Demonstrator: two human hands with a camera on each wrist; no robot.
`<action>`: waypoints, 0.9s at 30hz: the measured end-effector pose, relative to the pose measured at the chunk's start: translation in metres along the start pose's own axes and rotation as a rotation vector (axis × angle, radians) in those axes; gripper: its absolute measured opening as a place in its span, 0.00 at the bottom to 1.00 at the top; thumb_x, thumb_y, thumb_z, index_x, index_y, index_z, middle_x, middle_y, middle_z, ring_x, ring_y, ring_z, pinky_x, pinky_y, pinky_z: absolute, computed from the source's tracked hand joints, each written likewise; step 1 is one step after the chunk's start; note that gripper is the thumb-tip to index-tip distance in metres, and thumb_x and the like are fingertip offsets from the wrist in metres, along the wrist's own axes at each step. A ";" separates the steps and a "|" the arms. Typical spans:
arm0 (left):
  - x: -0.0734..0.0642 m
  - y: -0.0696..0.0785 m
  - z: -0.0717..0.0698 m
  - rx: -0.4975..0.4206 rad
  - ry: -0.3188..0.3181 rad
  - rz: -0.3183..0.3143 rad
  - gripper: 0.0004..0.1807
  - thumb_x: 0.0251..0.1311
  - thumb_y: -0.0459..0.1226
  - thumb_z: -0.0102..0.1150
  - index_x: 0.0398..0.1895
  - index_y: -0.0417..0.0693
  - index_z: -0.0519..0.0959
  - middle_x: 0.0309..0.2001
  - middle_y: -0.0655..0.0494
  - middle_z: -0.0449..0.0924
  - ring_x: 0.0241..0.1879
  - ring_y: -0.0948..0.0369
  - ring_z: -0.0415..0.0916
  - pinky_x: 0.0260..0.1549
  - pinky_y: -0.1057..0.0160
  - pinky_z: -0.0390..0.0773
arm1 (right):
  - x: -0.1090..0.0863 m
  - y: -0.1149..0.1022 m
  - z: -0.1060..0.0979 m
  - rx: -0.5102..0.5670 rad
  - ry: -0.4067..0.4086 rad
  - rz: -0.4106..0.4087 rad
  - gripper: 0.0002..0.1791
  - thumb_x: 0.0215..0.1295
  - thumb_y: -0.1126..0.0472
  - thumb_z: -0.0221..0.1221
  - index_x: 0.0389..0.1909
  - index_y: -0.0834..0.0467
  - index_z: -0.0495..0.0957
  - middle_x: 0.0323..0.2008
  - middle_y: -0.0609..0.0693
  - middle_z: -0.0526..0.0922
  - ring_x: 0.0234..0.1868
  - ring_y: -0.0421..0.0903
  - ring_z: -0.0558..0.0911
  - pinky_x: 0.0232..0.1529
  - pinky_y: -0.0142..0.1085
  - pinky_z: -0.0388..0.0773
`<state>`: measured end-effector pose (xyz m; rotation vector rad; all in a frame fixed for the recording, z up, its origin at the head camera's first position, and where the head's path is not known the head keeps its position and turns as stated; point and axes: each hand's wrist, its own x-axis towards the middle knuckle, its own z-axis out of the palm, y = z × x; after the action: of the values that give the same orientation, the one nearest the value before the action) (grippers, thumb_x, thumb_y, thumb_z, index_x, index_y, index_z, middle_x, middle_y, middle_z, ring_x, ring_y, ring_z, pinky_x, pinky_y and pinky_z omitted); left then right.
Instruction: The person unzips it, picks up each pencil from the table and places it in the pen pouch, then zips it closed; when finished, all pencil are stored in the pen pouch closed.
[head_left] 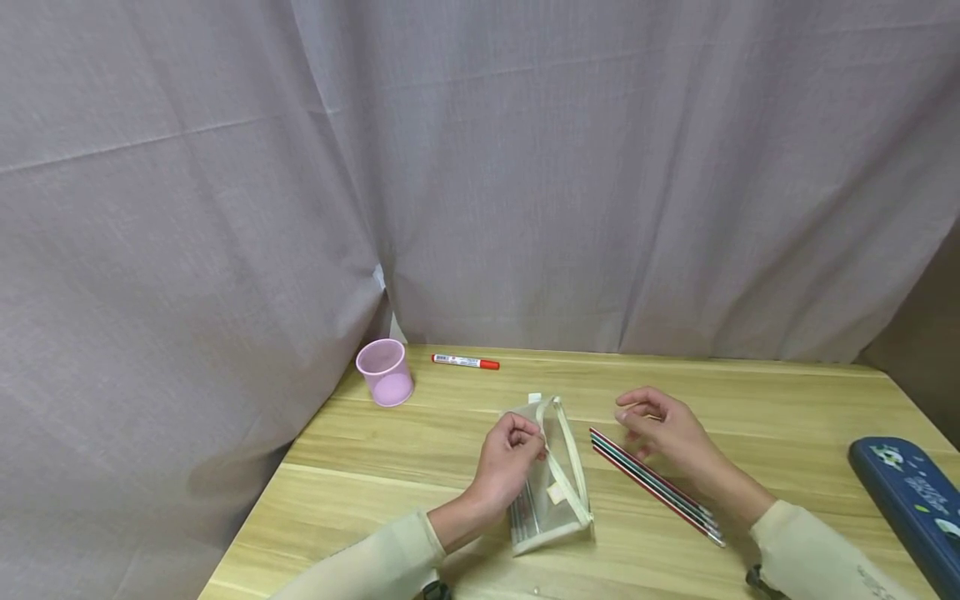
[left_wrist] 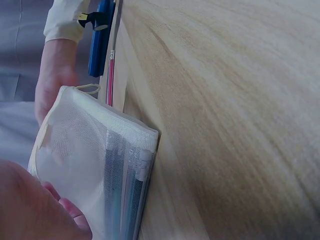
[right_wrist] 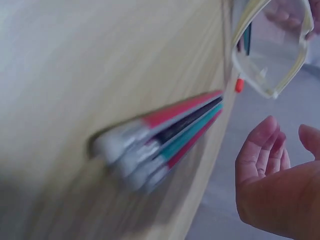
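Observation:
A see-through mesh pencil pouch (head_left: 551, 537) with a cream zip edge stands with its mouth parted on the table. My left hand (head_left: 501, 471) pinches the pouch's near-left zip edge. Inside, through the mesh, several pencils (left_wrist: 122, 190) show along the lower side. To the right of the pouch, several striped pencils (head_left: 654, 483) in red, black and green lie side by side, white-tipped ends towards me. Over their far part hovers my right hand (head_left: 671, 435), fingers loosely bent and holding nothing; in the right wrist view it is apart from the pencils (right_wrist: 185, 125).
A pink cup (head_left: 390, 387) stands at the table's back left corner. A red and white marker (head_left: 465, 362) lies near the back edge. On the right is a dark blue pencil case (head_left: 903, 500) with printed pictures. A grey curtain (head_left: 525, 208) hangs behind the table.

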<state>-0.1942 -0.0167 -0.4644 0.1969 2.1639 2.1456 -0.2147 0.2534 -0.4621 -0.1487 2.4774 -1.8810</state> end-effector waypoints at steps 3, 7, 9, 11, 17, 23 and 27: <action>0.000 0.000 0.000 -0.007 0.000 0.000 0.09 0.64 0.30 0.59 0.45 0.38 0.76 0.30 0.59 0.78 0.31 0.65 0.80 0.42 0.66 0.81 | 0.000 0.008 -0.008 -0.048 -0.021 0.019 0.25 0.73 0.55 0.65 0.60 0.68 0.73 0.35 0.47 0.83 0.30 0.44 0.82 0.26 0.38 0.83; 0.000 -0.001 0.001 -0.010 0.003 -0.001 0.09 0.63 0.30 0.60 0.45 0.38 0.76 0.30 0.59 0.78 0.31 0.64 0.80 0.42 0.65 0.81 | 0.004 0.017 -0.018 -0.068 -0.112 0.080 0.25 0.73 0.56 0.65 0.60 0.69 0.74 0.34 0.52 0.81 0.30 0.43 0.80 0.26 0.36 0.80; 0.000 -0.001 0.001 -0.010 0.006 -0.006 0.08 0.64 0.30 0.60 0.45 0.38 0.76 0.30 0.59 0.78 0.31 0.64 0.80 0.42 0.65 0.81 | 0.006 0.021 -0.023 -0.066 -0.185 0.104 0.25 0.73 0.57 0.64 0.60 0.71 0.73 0.34 0.52 0.81 0.31 0.43 0.79 0.27 0.35 0.80; 0.001 -0.001 0.001 -0.011 0.007 -0.010 0.08 0.63 0.30 0.60 0.45 0.39 0.76 0.30 0.59 0.79 0.31 0.64 0.80 0.41 0.66 0.81 | 0.009 0.025 -0.028 -0.057 -0.260 0.120 0.24 0.73 0.60 0.64 0.61 0.72 0.72 0.35 0.52 0.81 0.32 0.42 0.79 0.29 0.34 0.81; 0.002 0.000 0.001 -0.008 0.006 -0.013 0.08 0.63 0.30 0.60 0.44 0.39 0.76 0.29 0.60 0.78 0.31 0.64 0.80 0.40 0.67 0.81 | 0.017 0.032 -0.041 -0.055 -0.417 0.109 0.25 0.69 0.66 0.66 0.63 0.70 0.73 0.44 0.58 0.82 0.38 0.44 0.84 0.35 0.38 0.87; 0.002 0.001 0.001 -0.003 0.003 -0.009 0.08 0.64 0.30 0.60 0.45 0.39 0.76 0.29 0.60 0.78 0.32 0.63 0.81 0.41 0.66 0.80 | 0.019 0.032 -0.042 -0.070 -0.462 0.101 0.24 0.68 0.66 0.67 0.62 0.68 0.75 0.44 0.58 0.80 0.39 0.44 0.83 0.36 0.39 0.86; 0.001 0.000 0.001 -0.002 0.007 -0.008 0.08 0.64 0.30 0.60 0.45 0.38 0.76 0.29 0.60 0.78 0.32 0.63 0.80 0.41 0.66 0.81 | 0.018 0.030 -0.038 -0.086 -0.466 0.099 0.21 0.68 0.68 0.65 0.60 0.69 0.76 0.41 0.57 0.80 0.35 0.43 0.82 0.33 0.35 0.85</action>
<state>-0.1954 -0.0159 -0.4642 0.1802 2.1629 2.1467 -0.2371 0.2963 -0.4800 -0.4069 2.1993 -1.4921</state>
